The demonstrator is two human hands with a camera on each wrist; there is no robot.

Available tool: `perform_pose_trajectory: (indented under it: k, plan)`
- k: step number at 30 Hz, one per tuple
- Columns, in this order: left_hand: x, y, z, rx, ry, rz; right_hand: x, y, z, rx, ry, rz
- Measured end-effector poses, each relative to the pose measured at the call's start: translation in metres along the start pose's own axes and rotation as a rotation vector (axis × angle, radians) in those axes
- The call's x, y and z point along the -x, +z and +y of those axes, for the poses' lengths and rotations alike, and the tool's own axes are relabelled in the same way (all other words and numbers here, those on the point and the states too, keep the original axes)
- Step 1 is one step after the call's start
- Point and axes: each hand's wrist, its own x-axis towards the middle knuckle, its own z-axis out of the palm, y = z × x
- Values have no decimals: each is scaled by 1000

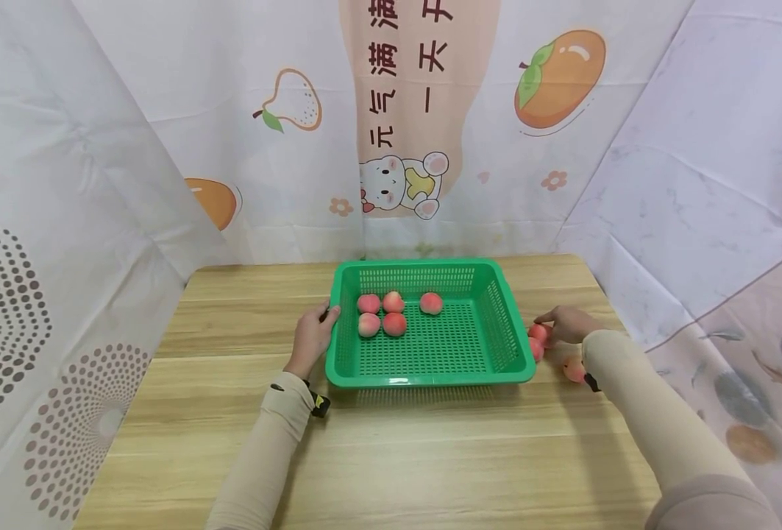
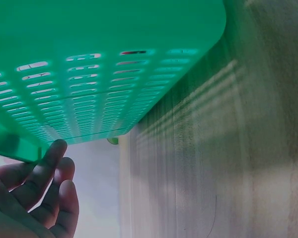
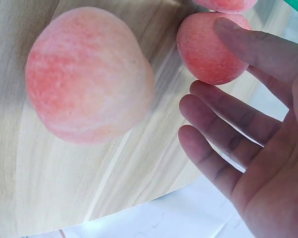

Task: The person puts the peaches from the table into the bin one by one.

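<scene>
**Peaches outside the basket, one pinched at its right wall**

You work on a wood-grain table (image 1: 463, 449), with a green basket (image 1: 424, 381) near its far edge. If you tug or push unevenly at the left rim, the basket could slide or tip, and the five peaches (image 1: 394, 324) inside could roll together. Your right sleeve (image 1: 669, 412) passes close to a lone peach (image 1: 572, 369); a brush from the cuff could send it toward the table's right edge.

Your left hand (image 1: 313, 337) holds the basket's left rim, its fingers under the lip outside; how tightly, you cannot tell. Your right hand (image 1: 571, 324) makes a narrow pinch with thumb and index finger on the near peach (image 3: 208, 57), its other three fingers spread clear. That peach sits on the table just outside the basket's right wall, beside a second peach (image 1: 535, 350). The hold looks light, so an off-centre squeeze could pop the round fruit loose or knock its neighbour.
</scene>
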Motion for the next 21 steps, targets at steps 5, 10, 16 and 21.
perform_pose_trajectory:
  k: [5,10,16,21]
  plan:
    - [-1,0,1,-1,0,3,1,0,-2,-1,20,0]
    - [-1,0,1,-5,2,-1,0,2,0,-9,26,5]
    - [0,0,1,-5,3,-5,0,3,3,-10,34,-3]
    - [0,0,2,-12,-4,-1,-1,2,5,-5,20,3]
